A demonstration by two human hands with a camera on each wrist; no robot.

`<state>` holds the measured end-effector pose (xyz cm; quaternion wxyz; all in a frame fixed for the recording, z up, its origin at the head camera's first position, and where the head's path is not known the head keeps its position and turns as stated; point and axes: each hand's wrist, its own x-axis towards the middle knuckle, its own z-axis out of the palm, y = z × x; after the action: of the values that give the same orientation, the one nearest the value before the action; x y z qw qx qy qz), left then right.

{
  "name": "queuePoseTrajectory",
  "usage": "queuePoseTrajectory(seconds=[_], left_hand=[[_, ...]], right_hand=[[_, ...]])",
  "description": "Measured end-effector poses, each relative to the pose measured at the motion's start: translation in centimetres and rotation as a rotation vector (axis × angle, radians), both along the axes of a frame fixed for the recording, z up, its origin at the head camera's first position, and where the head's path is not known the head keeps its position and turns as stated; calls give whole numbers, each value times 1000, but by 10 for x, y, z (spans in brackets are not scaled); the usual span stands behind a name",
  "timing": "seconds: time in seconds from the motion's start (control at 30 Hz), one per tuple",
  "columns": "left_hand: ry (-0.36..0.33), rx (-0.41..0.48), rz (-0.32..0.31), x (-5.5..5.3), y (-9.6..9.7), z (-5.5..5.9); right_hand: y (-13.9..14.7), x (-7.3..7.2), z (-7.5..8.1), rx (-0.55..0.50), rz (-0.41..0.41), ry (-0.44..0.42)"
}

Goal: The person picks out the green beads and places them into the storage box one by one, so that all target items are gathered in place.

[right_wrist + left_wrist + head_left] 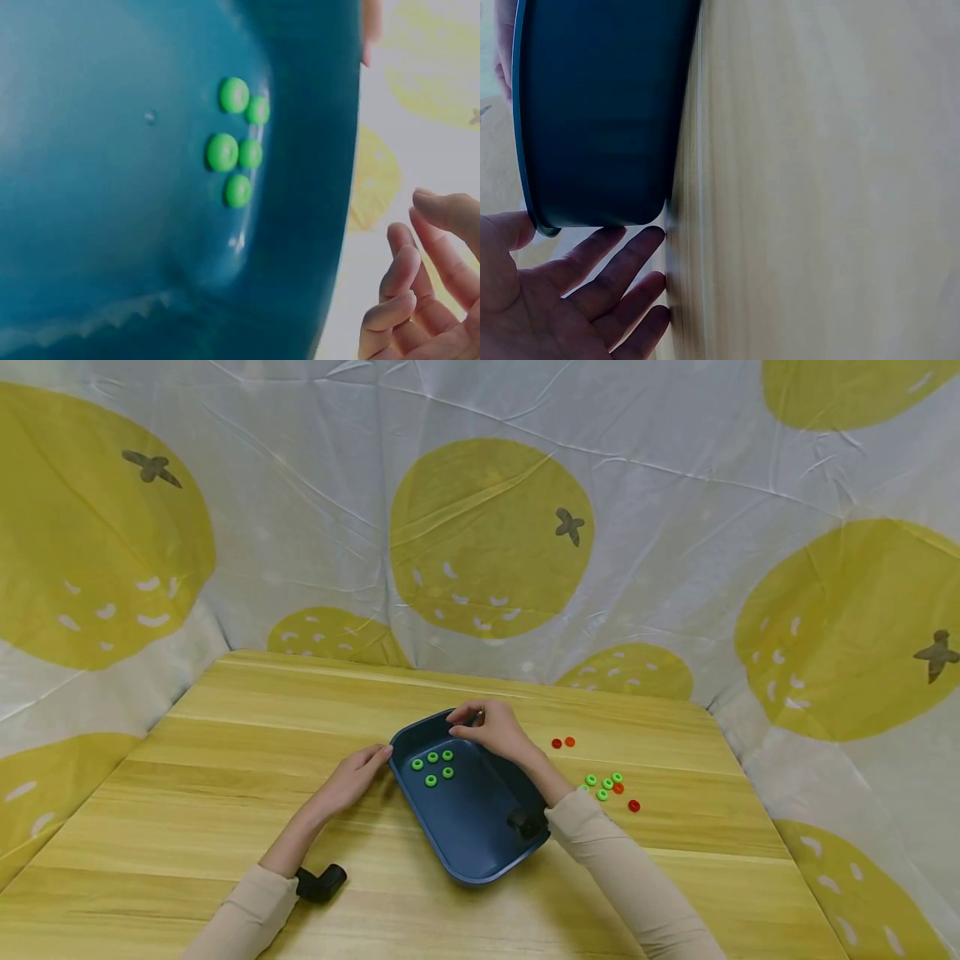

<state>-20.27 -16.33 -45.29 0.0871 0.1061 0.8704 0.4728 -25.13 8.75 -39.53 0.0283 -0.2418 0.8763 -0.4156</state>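
Note:
A dark blue tray (472, 827) with raised walls stands on the table. Several small green rings (432, 757) lie inside it, grouped near its far left end. My left hand (351, 787) touches the tray's left corner; in the left wrist view its thumb meets the rim and its extended fingers lie by the outer wall. Over the tray's far end is my right hand (497, 731), thumb and fingers loosely bent. Nothing shows between those fingertips in the right wrist view. My right forearm hides part of the tray's right side.
To the right of the tray lie more green rings (607, 784), with red pieces (634, 806) and orange pieces (570, 742) near them. A cloth (660, 485) printed with yellow fruit hangs behind the wooden table (300, 693). A black device (321, 883) sits at my left wrist.

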Motion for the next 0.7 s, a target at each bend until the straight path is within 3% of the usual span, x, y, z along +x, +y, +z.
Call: queuePoseTrajectory(seconds=[0.7], left_hand=[[-2,-5,-13,-1,-1,-1]], right_hand=[[72,3,11,-102,-140,-99]])
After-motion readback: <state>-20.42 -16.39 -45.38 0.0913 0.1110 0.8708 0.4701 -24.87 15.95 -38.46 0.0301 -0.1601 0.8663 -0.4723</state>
